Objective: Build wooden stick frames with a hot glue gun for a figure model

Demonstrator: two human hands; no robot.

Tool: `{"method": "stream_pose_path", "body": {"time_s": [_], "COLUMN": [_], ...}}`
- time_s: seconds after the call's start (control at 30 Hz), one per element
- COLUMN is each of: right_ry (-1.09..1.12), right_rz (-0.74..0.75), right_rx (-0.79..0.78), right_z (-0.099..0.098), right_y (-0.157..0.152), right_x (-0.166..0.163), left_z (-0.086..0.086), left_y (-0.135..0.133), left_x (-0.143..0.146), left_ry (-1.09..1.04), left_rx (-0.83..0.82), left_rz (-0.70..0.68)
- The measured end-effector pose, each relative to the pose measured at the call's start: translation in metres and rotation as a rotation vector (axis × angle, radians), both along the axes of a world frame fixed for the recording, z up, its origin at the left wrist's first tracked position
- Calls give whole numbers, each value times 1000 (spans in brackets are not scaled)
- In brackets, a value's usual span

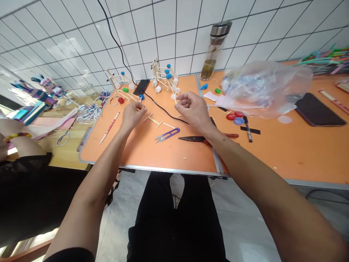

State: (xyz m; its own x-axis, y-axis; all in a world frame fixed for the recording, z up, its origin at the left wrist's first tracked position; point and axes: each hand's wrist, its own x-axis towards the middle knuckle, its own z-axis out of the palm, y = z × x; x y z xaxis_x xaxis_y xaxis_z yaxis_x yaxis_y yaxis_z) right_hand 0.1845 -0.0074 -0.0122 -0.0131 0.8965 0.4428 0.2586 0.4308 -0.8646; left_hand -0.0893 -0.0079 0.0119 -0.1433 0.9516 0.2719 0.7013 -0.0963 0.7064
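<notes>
My left hand [133, 114] hovers over the orange table [169, 153], its fingers pinched on a thin wooden stick [140, 106] near a blue-capped piece [141, 97]. My right hand [192, 107] is curled, pinching something small and pale at its fingertips that I cannot make out. Between and below the hands lie loose wooden sticks [158, 122], purple thread snips [167, 134] and dark scissors [196, 138]. Behind the hands stand two stick-and-ball models [165, 80] with white and blue balls.
A black cable [152, 102] runs from the wall across the table past a black phone [141, 87]. A glass bottle [214, 51], a clear plastic bag [261, 87], bottle caps [234, 117] and a dark tablet [317, 109] sit right. Another person's arm [13, 140] is at left.
</notes>
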Motion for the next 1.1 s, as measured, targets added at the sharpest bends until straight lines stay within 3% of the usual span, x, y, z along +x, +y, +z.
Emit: {"method": "stream_pose_path", "body": {"time_s": [0.13, 0.33, 0.7, 0.93, 1.1], "right_ry": [-67, -112, -116, -54, -56], "right_rz": [-10, 5, 131, 390, 459], "right_rx": [-10, -29, -163, -217, -214], "right_z": [0, -5, -3, -6, -5], "right_y": [-3, -3, -8, -12, -16], "right_x": [1, -2, -9, -12, -13], "left_z": [-13, -22, -33, -19, -10], "left_y": [-10, -9, -8, -17, -22], "left_x": [-6, 8, -1, 12, 25], "left_ry": [389, 551, 443, 320, 230], "left_rx": [-258, -330, -208, -89, -21], "left_rz": [95, 132, 151, 166, 166]}}
